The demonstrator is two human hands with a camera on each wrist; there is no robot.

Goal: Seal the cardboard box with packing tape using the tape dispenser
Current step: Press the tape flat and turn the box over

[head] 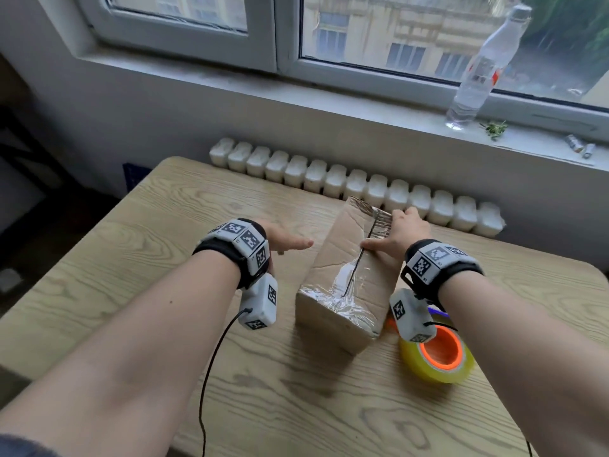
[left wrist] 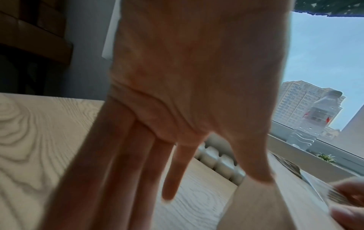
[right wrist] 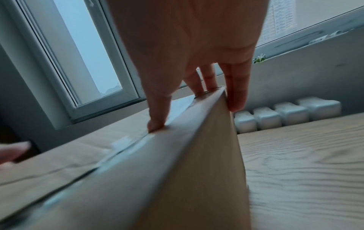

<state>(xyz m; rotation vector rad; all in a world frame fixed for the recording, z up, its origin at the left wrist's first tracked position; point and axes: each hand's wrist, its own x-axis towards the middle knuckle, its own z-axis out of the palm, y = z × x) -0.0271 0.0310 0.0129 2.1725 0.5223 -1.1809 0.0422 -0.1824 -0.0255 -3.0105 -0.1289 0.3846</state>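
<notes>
A long cardboard box (head: 333, 258) lies in the middle of the wooden table (head: 131, 265), with clear tape (head: 346, 305) over its top seam and near end. My right hand (head: 400, 230) lies flat on the far part of the box top. Its thumb presses by the seam and its fingers reach the far corner, as the right wrist view shows on the box (right wrist: 177, 171). My left hand (head: 285, 241) hovers open just left of the box, fingers straight and touching nothing (left wrist: 177, 93). The yellow tape roll with an orange core (head: 441, 361) sits on the table right of the box, partly hidden by my right wrist.
A white radiator (head: 356, 184) runs behind the table's far edge. On the window sill (head: 379, 103) stand a clear water bottle (head: 484, 67) and some small items. A black cable (head: 211, 367) hangs from my left wrist over the near table.
</notes>
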